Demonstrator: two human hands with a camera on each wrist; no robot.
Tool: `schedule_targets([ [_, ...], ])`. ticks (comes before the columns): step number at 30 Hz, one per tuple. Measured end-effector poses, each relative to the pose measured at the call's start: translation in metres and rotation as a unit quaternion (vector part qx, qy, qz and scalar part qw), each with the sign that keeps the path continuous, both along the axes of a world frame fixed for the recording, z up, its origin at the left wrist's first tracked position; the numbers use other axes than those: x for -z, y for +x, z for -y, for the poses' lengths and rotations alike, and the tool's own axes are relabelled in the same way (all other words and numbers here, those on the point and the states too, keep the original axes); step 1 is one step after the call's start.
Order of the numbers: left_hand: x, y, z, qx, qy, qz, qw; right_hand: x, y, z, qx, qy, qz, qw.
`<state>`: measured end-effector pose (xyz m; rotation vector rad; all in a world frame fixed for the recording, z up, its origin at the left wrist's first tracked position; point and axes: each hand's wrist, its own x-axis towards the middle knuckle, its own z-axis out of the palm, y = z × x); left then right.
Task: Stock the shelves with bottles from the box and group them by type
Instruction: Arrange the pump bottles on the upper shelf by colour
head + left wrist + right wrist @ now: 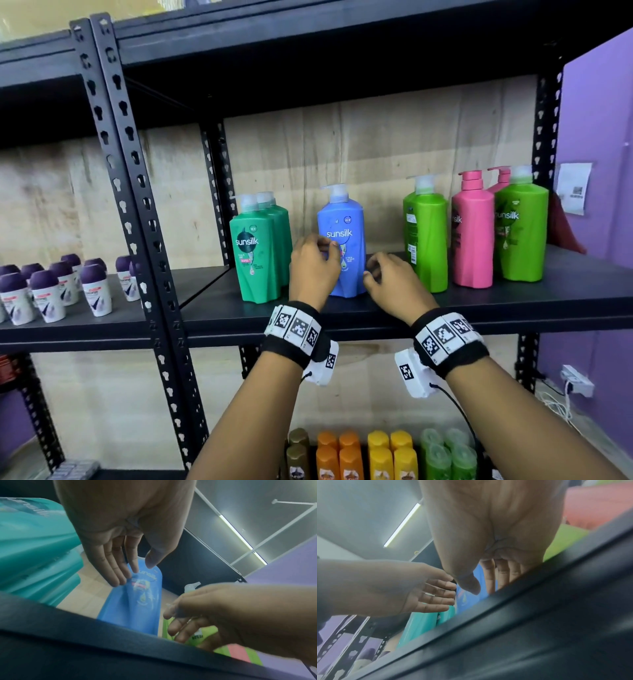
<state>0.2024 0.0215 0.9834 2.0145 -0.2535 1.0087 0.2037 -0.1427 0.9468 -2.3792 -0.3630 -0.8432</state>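
Note:
A blue Sunsilk pump bottle (342,222) stands upright on the black shelf (513,298), between the teal-green bottles (255,253) and a lime-green bottle (426,240). My left hand (320,251) hovers at its lower left with fingers relaxed and spread; in the left wrist view the left hand (137,570) is open just in front of the blue bottle (137,605). My right hand (375,272) is at the bottle's lower right, fingers loosely curled and holding nothing. In the right wrist view the right hand (484,586) is open before the blue bottle (467,604). Whether either hand touches the bottle I cannot tell.
A pink bottle (472,236) and another lime-green one (520,233) stand to the right. Purple-capped roll-ons (51,291) fill the left bay beyond the black upright (137,205). Small brown, orange, yellow and green bottles (376,455) line the shelf below. A purple wall (599,137) is at right.

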Motion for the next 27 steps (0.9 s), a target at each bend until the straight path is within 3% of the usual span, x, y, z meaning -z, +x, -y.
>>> schedule_targets([
  [11, -0.021, -0.023, 0.112, 0.013, 0.126, -0.001, 0.992, -0.038, -0.058, 0.105, 0.061, -0.073, 0.045, 0.994],
  [18, -0.026, -0.034, 0.200, 0.014, 0.137, 0.002, 0.990, -0.039, -0.071, 0.194, 0.101, -0.072, 0.062, 0.990],
  [27, -0.042, -0.021, 0.251, 0.032, 0.096, 0.038, 0.994, -0.054, -0.060, 0.260, 0.157, -0.040, 0.056, 0.985],
])
